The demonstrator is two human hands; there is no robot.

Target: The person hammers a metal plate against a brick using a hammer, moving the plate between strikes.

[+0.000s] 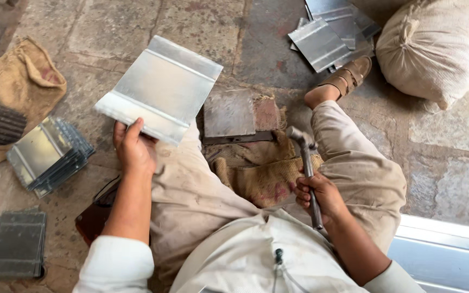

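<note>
My left hand (133, 147) grips the near edge of a bent, shiny metal sheet (161, 87) with folded rims, holding it up above my left knee. My right hand (317, 196) is closed around the handle of a metal hammer (306, 157), whose head points up and left over my lap. Between my legs lies a flat steel block (233, 116) on a piece of burlap (261, 176). I sit on a stone floor with legs apart.
A stack of similar bent sheets (47, 154) lies at the left, with darker sheets (18, 244) nearer. More sheets (329, 32) are piled at the top by my sandalled foot (348, 76). A full sack (438, 46) stands top right; a burlap bag (20, 81) lies top left.
</note>
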